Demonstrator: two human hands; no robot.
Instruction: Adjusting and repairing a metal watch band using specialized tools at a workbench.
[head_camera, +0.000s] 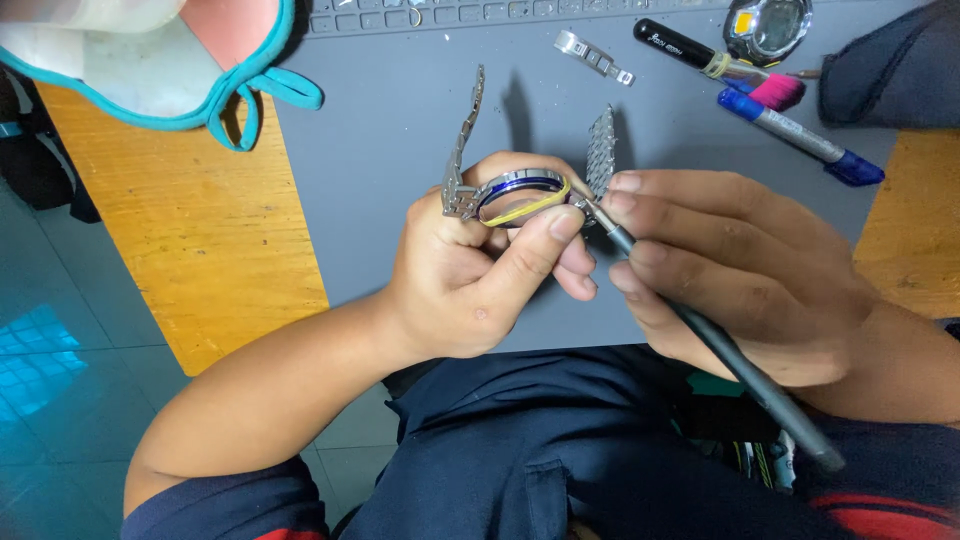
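left hand (470, 285) grips wristwatch (520, 195); right hand (730, 270) holds tool (730, 355).

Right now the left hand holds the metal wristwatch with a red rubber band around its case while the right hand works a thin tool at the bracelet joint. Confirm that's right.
Not quite: the rubber band around the wristwatch case is yellow, not red, as the head view shows. The rest stands: the left hand holds the watch, and the right hand works a thin tool at the bracelet joint.

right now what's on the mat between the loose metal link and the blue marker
In the head view, the black-handled brush with pink bristles lies between the loose metal link and the blue marker, on the grey mat.
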